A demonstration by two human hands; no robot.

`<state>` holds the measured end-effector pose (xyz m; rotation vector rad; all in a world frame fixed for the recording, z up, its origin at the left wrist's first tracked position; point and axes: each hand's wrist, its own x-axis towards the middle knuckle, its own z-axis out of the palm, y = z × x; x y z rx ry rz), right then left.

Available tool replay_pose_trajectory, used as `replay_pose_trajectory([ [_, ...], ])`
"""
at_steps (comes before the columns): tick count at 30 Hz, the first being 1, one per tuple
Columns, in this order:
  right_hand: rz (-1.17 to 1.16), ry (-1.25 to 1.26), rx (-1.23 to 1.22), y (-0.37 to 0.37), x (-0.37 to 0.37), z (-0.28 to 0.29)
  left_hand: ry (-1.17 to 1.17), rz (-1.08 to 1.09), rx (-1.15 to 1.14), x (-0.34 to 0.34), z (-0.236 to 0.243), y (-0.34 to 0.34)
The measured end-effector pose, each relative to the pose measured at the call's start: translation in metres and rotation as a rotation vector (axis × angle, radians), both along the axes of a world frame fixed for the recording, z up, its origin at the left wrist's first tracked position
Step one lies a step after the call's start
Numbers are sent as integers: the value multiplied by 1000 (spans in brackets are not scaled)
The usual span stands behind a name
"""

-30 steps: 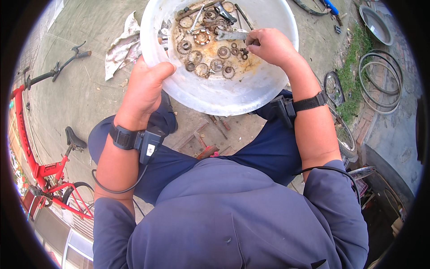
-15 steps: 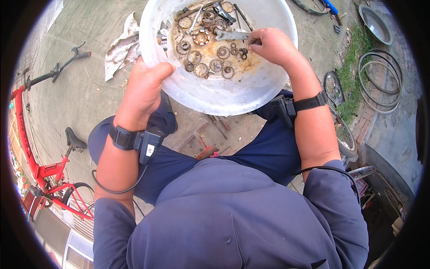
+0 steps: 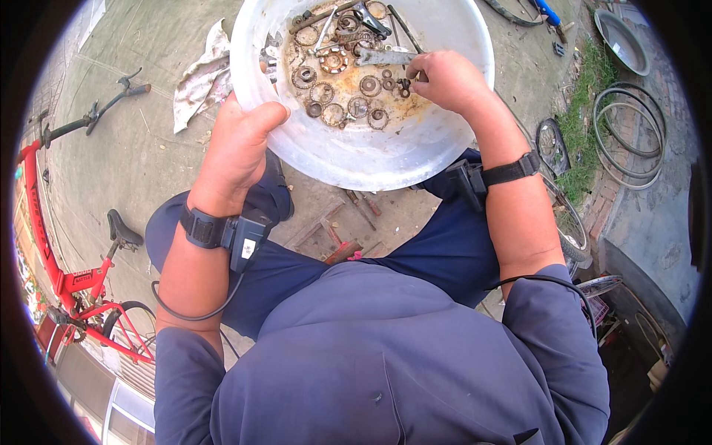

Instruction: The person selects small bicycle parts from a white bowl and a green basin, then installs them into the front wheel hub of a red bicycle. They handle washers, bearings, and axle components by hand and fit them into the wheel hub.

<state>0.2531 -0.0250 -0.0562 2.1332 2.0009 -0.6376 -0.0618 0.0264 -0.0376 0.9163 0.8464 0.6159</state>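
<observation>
My left hand (image 3: 239, 144) is closed on the near left rim of a whitish plastic basin (image 3: 363, 172), thumb inside the wall. The basin tilts toward me above my knees. Inside it my right hand (image 3: 454, 80) hovers at the right, fingers curled in a pinch; what they hold, if anything, is hidden. Just beside the fingertips lie small dark nuts (image 3: 404, 93) and the end of a grey wrench (image 3: 382, 57). Greasy bearing rings (image 3: 357, 108), a toothed sprocket-like ring (image 3: 334, 61) and a black lever (image 3: 373, 21) lie on the rust-stained bottom.
A red bicycle frame (image 3: 46, 230) stands at the left, with a handlebar (image 3: 96, 115) beyond it. A dirty white cloth (image 3: 202, 81) lies by the basin. At the right are loose tyres (image 3: 630, 133), a metal bowl (image 3: 621, 41) and a wheel (image 3: 572, 230).
My right hand has shifted slightly right and toward me, and its fingers are bent a little differently. The left hand and the basin stay put.
</observation>
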Motion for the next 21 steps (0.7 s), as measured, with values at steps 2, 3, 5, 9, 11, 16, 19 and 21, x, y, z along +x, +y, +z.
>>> replay_pose_trajectory([
  [2, 21, -30, -3, 0, -3, -3, -1, 2, 3, 0, 0, 0],
  [3, 17, -36, 1, -1, -3, -3, -2, 0, 6, 0, 0, -1],
  [5, 7, -55, 0, -1, -5, -4, -2, -3, 9, 1, 1, 0],
  [9, 20, -55, -7, -1, -7, -3, -20, -16, 4, 0, 0, 0],
  [11, 8, -59, -31, 0, -8, -2, -34, -26, -1, -1, -1, 1],
  [16, -45, 40, 5, 2, -7, 5, -18, -19, -14, -1, -1, 1],
  [19, -96, 150, 50, 3, -2, 10, -7, -12, -9, -1, 0, 0],
  [21, -142, 186, 101, 4, 1, 13, -2, -12, -6, -1, 1, 0],
])
